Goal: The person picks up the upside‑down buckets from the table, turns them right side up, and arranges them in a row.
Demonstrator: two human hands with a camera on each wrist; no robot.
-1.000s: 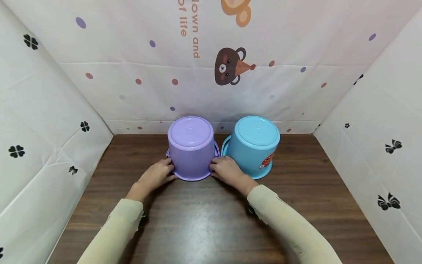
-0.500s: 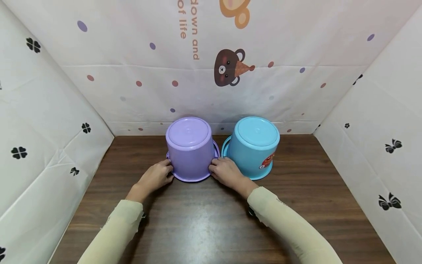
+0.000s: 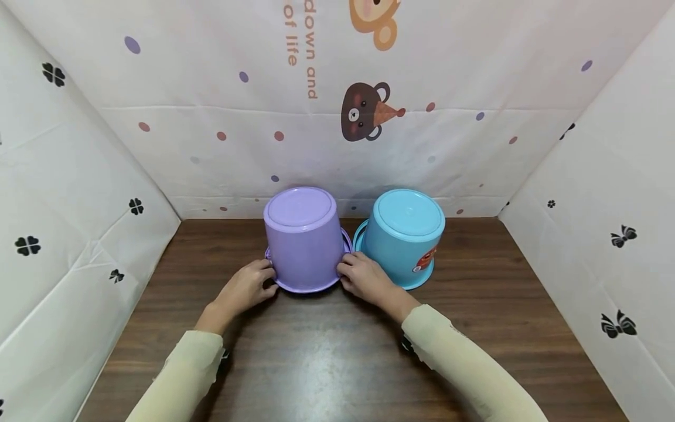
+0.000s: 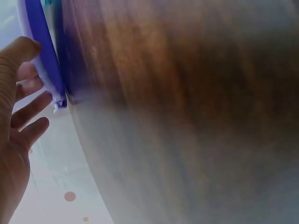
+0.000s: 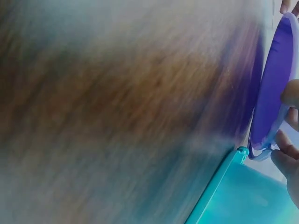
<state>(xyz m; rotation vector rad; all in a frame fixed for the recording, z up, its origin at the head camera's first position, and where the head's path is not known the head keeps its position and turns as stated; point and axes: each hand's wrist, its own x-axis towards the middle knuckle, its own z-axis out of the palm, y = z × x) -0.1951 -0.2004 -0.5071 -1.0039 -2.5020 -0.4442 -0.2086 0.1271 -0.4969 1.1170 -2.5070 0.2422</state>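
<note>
An upside-down purple bucket (image 3: pixel 303 255) stands near the back wall in the head view. My left hand (image 3: pixel 246 287) grips its lower left rim and my right hand (image 3: pixel 369 280) its lower right rim. Both wrist views show the near rim raised off the table, with the dark purple inside (image 5: pixel 274 88) visible under it. The left thumb (image 4: pixel 24 49) presses on the rim while the fingers lie along the outside. To the right, close beside my right hand, a light blue bucket (image 3: pixel 398 252) also stands upside down, a red sticker on its side.
Both buckets stand on a dark wood-grain table (image 3: pixel 316 357). A white printed cloth wall (image 3: pixel 211 164) rises close behind them. More white cloth walls flank the left (image 3: pixel 63 193) and right (image 3: pixel 590 193) sides.
The purple bucket has tipped slightly backward, its near rim rising from the table. Both hands keep their places at its rim. The blue bucket stays put; the head view has shifted slightly.
</note>
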